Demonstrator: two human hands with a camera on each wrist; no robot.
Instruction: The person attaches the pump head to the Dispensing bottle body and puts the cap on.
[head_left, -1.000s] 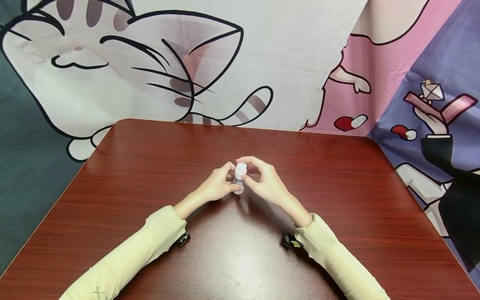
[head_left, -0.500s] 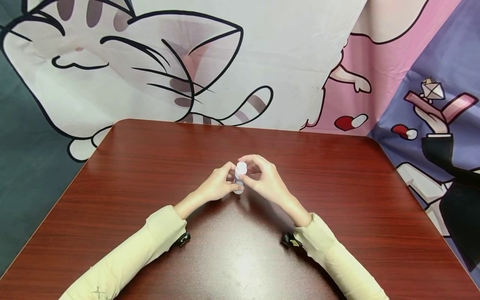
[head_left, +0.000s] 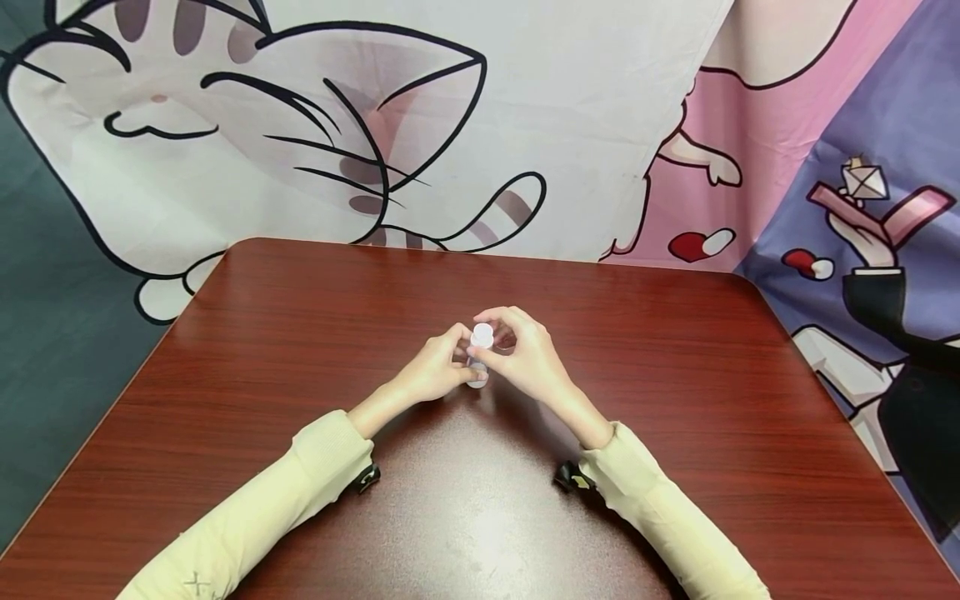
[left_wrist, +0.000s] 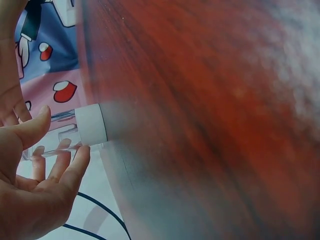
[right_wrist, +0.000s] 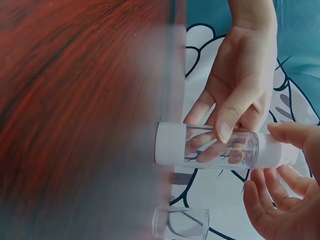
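A small clear bottle with a white base and a white top (head_left: 482, 335) stands upright on the table in the head view. My left hand (head_left: 433, 367) grips its clear body (right_wrist: 202, 159) between thumb and fingers, low down. Around the white upper part (right_wrist: 270, 152) curl the thumb and fingers of my right hand (head_left: 531, 358). In the left wrist view, the white base (left_wrist: 91, 125) meets the tabletop, and the left hand (left_wrist: 40, 185) wraps the clear part. A clear cap (right_wrist: 181, 223) stands beside the bottle in the right wrist view.
The dark red wooden table (head_left: 315, 308) extends on all sides of the hands. Behind it hangs a cloth (head_left: 570, 125) printed with a cartoon cat. Black wrist devices (head_left: 366, 477) sit below both cuffs.
My right thumb has slid left across the front of the bottle, and the right wrist has shifted slightly left. The left hand and the bottle stay in place.
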